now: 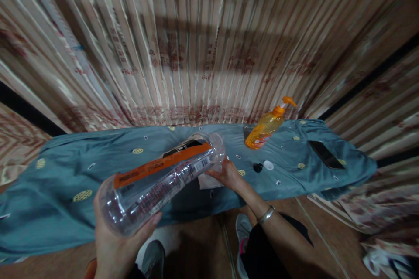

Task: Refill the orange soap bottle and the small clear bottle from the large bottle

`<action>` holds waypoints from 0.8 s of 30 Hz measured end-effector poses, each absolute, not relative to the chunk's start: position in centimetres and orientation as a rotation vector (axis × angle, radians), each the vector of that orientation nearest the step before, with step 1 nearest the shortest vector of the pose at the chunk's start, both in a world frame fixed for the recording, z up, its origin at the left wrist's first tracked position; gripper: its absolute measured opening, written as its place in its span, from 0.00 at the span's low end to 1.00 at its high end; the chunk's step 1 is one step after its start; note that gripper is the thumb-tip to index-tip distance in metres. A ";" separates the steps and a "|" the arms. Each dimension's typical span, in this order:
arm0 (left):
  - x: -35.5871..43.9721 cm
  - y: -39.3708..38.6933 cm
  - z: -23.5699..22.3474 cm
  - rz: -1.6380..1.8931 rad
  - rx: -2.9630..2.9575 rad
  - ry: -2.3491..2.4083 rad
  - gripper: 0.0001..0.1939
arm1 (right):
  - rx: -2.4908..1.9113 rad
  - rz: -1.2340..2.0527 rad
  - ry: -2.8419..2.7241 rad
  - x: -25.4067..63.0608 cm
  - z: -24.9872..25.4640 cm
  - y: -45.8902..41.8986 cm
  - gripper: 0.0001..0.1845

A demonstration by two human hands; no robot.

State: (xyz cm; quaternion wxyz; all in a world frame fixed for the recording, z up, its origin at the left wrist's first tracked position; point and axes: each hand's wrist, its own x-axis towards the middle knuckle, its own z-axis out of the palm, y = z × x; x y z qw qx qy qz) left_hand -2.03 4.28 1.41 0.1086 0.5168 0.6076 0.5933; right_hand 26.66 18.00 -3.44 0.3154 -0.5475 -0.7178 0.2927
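Observation:
A large clear plastic bottle (pixel 163 183) with an orange band and a barcode label slants across the middle, its near end low at the left. My left hand (pixel 119 244) is wrapped round that near end. At the far end, my right hand (pixel 229 175) has its fingers closed, with the thumb over a pale bag (pixel 205 182) that has black print. The bottle covers most of this bag. Just right of my right hand, a small black cap (pixel 258 167) and a white round lid (pixel 268 165) lie on the blue cloth (pixel 229 198).
An orange pump bottle (pixel 264 128) stands at the back right of the cloth-covered surface. A dark phone (pixel 325 154) lies further right. Pleated patterned curtains (pixel 196 52) close off the back and sides. Shoes (pixel 242 229) show on the tiled floor below.

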 end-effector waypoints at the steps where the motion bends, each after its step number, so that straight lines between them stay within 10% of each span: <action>1: -2.1 4.3 1.4 1.734 1.510 1.785 0.50 | -1.438 0.772 -1.892 26.6 -3.4 18.0 0.32; 24: -0.5 4.7 3.1 1.833 1.236 1.808 0.57 | -1.426 0.757 -1.903 26.7 -3.4 18.0 0.29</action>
